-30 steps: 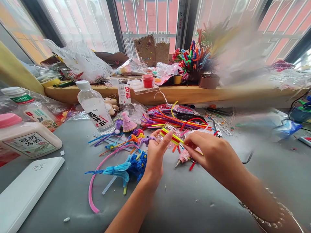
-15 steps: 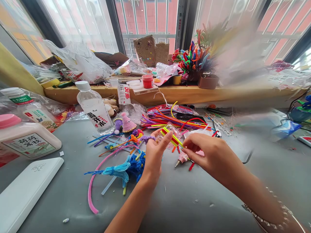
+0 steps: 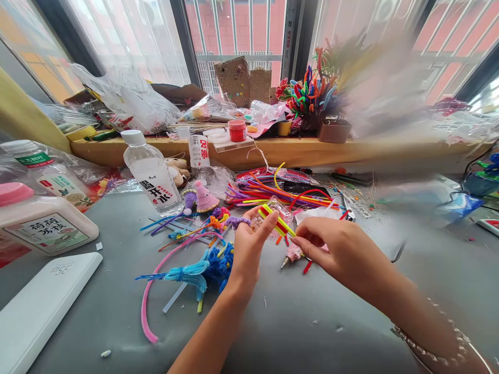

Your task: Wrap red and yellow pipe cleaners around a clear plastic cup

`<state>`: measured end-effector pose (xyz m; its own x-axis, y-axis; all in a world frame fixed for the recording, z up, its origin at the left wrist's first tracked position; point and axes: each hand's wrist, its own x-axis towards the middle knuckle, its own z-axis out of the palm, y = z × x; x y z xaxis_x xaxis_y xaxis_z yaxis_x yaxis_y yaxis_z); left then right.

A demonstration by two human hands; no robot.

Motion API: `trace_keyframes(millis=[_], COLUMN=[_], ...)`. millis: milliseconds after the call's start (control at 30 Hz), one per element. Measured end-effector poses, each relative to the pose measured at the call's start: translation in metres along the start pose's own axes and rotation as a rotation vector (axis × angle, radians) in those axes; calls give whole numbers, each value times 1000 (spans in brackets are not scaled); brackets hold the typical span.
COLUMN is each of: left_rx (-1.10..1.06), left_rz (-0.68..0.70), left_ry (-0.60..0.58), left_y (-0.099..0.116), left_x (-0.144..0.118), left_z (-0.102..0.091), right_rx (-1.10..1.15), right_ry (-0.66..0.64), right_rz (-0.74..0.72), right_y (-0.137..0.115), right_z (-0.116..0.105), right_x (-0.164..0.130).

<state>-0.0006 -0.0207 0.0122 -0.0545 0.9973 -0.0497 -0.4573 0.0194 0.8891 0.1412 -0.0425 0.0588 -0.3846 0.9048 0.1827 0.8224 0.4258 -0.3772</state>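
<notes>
Pinching a small bundle of yellow and red pipe cleaners [image 3: 277, 222], the left hand [image 3: 249, 249] presses thumb and forefinger together on its upper end, the other fingers [image 3: 254, 214] curled loosely behind. The right hand [image 3: 335, 249] meets the bundle's lower end, its fingertips closed on it just above the grey table [image 3: 304, 322]. The bundle is held in the air, slanting down to the right, between the two hands. Behind it lies a loose pile of coloured pipe cleaners [image 3: 280, 193]; a water bottle [image 3: 150, 174] stands to the left, and a pink pipe cleaner [image 3: 150, 301] curves across the table.
</notes>
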Motion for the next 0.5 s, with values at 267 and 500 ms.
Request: trace_keyframes(millis=[267,500], left_rx=[15,-3], left_rz=[10,8], left_ry=[20,14], left_y=[0,-1], left_x=[0,0], left_z=[1,1], right_rx=[-9,-5], right_ry=[1,11], right_rz=[-2,-18], right_y=[-1,0], right_z=[1,0], right_x=[0,-2])
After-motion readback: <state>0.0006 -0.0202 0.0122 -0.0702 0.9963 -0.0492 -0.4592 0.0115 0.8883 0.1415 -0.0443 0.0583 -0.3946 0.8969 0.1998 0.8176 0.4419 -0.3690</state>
